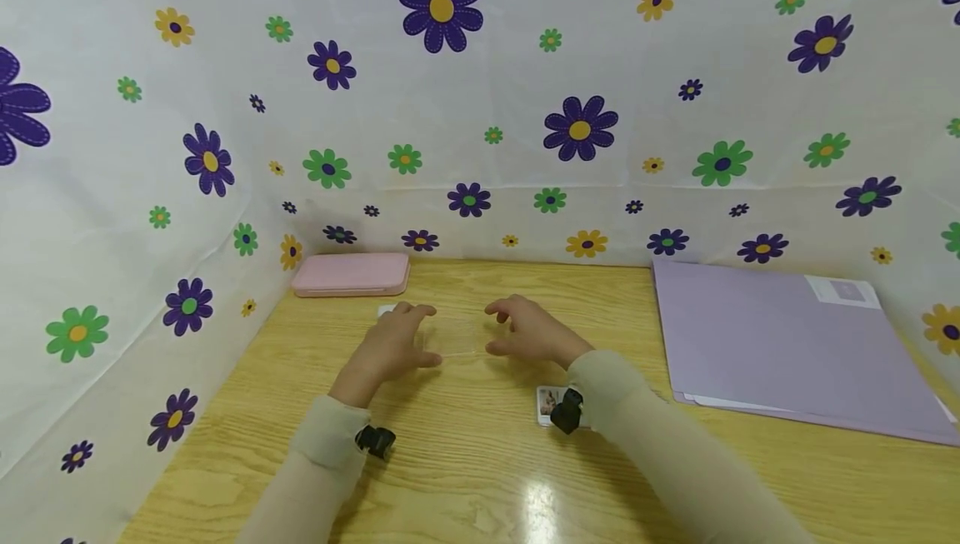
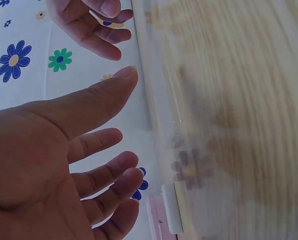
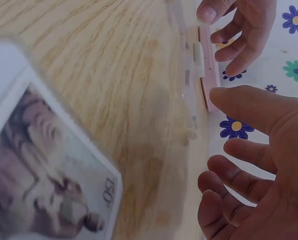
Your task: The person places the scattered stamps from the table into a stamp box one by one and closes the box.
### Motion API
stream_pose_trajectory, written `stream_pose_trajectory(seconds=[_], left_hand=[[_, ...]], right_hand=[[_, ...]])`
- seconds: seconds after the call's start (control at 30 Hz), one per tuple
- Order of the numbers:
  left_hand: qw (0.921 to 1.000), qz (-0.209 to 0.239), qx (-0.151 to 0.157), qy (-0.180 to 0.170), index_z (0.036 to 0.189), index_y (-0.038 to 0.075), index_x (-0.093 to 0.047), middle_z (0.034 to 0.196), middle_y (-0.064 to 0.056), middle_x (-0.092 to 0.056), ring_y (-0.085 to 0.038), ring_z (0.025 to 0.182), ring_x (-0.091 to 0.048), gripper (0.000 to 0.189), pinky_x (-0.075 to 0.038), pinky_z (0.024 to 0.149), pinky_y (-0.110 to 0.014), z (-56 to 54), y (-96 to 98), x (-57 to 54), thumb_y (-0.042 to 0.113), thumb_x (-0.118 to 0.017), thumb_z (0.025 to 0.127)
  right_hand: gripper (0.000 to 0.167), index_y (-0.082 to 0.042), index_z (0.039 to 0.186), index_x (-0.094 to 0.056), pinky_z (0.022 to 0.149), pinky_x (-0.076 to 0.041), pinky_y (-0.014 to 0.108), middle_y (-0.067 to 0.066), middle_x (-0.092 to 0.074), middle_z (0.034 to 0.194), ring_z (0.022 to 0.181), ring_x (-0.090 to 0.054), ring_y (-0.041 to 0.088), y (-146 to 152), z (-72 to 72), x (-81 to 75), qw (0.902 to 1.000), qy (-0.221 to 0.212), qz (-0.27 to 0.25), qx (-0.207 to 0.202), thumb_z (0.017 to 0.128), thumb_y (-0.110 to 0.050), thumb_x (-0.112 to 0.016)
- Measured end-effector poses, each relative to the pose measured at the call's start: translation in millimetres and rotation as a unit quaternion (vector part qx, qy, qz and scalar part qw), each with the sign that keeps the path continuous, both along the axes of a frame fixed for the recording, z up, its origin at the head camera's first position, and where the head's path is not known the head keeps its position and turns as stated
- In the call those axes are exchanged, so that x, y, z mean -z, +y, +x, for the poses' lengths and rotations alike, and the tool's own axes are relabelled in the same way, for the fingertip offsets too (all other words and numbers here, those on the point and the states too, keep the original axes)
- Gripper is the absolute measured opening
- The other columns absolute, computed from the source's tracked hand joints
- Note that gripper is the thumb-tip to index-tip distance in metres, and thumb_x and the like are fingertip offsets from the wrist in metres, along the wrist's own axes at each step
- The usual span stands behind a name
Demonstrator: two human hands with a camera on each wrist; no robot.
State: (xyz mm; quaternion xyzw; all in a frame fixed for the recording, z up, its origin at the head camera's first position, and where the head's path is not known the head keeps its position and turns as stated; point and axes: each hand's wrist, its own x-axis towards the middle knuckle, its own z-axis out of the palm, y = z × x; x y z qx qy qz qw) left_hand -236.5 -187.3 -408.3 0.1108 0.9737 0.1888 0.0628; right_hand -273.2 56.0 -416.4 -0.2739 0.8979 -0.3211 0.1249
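A clear, flat, see-through plastic piece (image 1: pixel 452 339) lies on the table between my two hands; its edges show only as thin bright lines. My left hand (image 1: pixel 390 342) hovers at its left side, thumb and fingers spread apart with nothing between them. On the other side my right hand (image 1: pixel 531 330) mirrors it, fingers loosely bent and holding nothing. Behind the left hand sits a small white block (image 2: pixel 172 209), partly hidden in the head view. Beneath the right wrist lies a small white-edged card (image 3: pixel 54 175) with a printed picture, partly covered by the wrist camera in the head view.
A pink case (image 1: pixel 351 274) stands at the back left against the flowered cloth (image 1: pixel 510 69). Lilac folders (image 1: pixel 780 352) with white sheets underneath lie on the right of the wooden table (image 1: pixel 450 461).
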Motion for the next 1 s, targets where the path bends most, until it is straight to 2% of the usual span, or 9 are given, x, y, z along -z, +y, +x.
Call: stream_pose_trajectory(seconds=[0.13,0.47,0.77,1.0], left_hand=[[0.9999,-0.011,0.000,-0.011,0.144,0.009,-0.048,0.138,-0.020,-0.048,-0.038,0.119,-0.051,0.078,-0.044,0.096,-0.056,-4.8,-0.6,2.9,0.034,-0.084,0.080],[0.9981,-0.034,-0.009,-0.051,0.144,0.004,-0.047,0.137,-0.025,-0.047,-0.043,0.120,-0.048,0.078,-0.041,0.099,-0.055,-14.0,-2.8,5.8,0.032,-0.083,0.081],[0.9975,0.002,-0.007,-0.070,0.143,0.003,-0.048,0.133,-0.022,-0.050,-0.038,0.120,-0.051,0.074,-0.040,0.101,-0.052,-16.1,-6.9,11.3,0.025,-0.083,0.082],[0.9959,0.030,0.000,-0.085,0.142,0.003,-0.050,0.129,-0.019,-0.056,-0.035,0.122,-0.052,0.070,-0.040,0.103,-0.050,-19.1,-6.7,12.5,0.019,-0.082,0.082]], right_hand=[[0.059,-0.002,0.137,-0.054,0.094,-0.046,0.041,0.015,-0.058,0.121,0.107,-0.055,0.026,-7,-4.4,5.0,0.9999,-0.007,0.008,0.007,0.086,-0.020,-0.079],[0.062,0.002,0.134,-0.056,0.095,-0.044,0.040,0.012,-0.060,0.111,0.102,-0.055,0.023,-27,-15.4,7.8,0.9992,-0.009,0.038,0.003,0.083,-0.022,-0.082],[0.064,0.000,0.135,-0.055,0.096,-0.044,0.038,0.009,-0.059,0.110,0.103,-0.054,0.021,-34,-20.3,14.5,0.9983,-0.011,0.057,0.003,0.081,-0.022,-0.083],[0.061,-0.001,0.134,-0.057,0.097,-0.043,0.038,0.007,-0.057,0.113,0.104,-0.053,0.021,-36,-18.8,13.8,0.9981,-0.031,0.052,0.015,0.082,-0.020,-0.082]])
